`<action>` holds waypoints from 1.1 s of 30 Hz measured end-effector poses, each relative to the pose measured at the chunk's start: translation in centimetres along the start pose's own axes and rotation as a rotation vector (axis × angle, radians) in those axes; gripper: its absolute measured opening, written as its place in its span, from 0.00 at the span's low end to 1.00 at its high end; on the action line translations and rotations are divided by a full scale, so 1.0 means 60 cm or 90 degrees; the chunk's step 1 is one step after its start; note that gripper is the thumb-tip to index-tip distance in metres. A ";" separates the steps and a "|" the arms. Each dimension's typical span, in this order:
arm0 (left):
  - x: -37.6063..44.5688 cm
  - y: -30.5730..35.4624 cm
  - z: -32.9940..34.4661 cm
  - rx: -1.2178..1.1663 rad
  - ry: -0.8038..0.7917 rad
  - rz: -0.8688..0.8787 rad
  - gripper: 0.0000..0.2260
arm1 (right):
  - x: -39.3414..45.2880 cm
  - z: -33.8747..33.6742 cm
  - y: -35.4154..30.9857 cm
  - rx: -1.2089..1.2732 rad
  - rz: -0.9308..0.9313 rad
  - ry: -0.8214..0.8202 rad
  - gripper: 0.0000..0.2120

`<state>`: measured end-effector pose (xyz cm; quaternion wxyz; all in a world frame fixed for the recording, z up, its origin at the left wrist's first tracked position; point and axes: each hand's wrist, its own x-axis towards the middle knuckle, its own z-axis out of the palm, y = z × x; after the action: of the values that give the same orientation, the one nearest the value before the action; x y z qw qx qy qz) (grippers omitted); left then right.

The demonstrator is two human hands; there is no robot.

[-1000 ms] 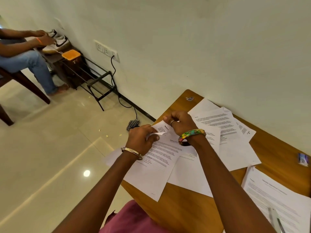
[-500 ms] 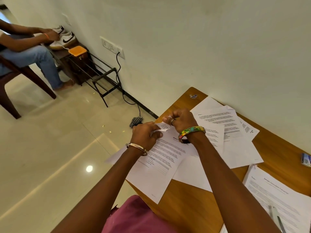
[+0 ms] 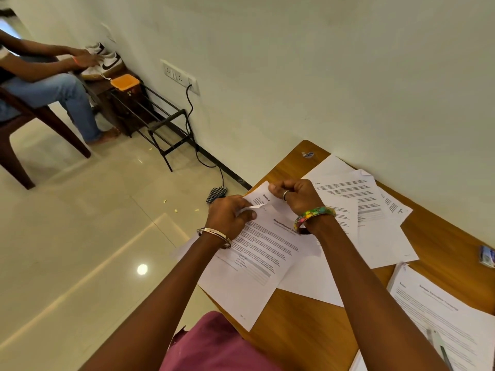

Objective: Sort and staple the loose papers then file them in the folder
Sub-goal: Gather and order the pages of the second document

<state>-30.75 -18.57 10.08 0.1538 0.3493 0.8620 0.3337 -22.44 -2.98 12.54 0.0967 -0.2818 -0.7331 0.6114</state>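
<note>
Head view: wooden table [image 3: 308, 330] against white wall [image 3: 321, 76]; left hand [image 3: 230, 216] pinches paper corner [image 3: 254, 207], right hand [image 3: 297, 195] curled, contents unclear.

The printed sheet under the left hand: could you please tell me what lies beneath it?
Beneath the printed sheet lie a blank white sheet and the wooden table. Whatever else it covers cannot be seen.

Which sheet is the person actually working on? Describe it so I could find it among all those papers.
Start at the wooden table against the white wall, then go to its left edge, where several sheets overlap. The one is the white printed sheet with a bold heading, hanging over the edge. Unlike its neighbours, its top corner is bent up, pinched by the left hand, the right hand beside it.
</note>
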 end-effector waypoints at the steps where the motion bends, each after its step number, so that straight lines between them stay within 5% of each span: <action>1: 0.000 0.000 -0.001 -0.010 0.001 -0.002 0.10 | -0.001 0.000 0.003 -0.013 -0.025 -0.001 0.07; 12: 0.010 0.022 -0.014 -0.126 0.055 -0.070 0.09 | -0.012 -0.005 0.003 -0.071 -0.145 -0.106 0.12; 21: 0.016 0.024 -0.014 -0.242 0.125 -0.032 0.17 | -0.005 0.012 0.011 -0.120 -0.215 0.027 0.10; 25: 0.018 0.022 -0.013 -0.237 0.148 -0.017 0.06 | -0.001 0.012 0.007 -0.091 -0.205 0.016 0.14; 33: 0.028 0.005 -0.017 -0.285 0.192 -0.090 0.07 | -0.010 -0.012 0.027 -0.175 -0.096 -0.051 0.19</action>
<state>-32.31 -17.73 10.97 0.1196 0.1918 0.8023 0.5524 -21.14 -2.52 11.28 0.0736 -0.2116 -0.8323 0.5071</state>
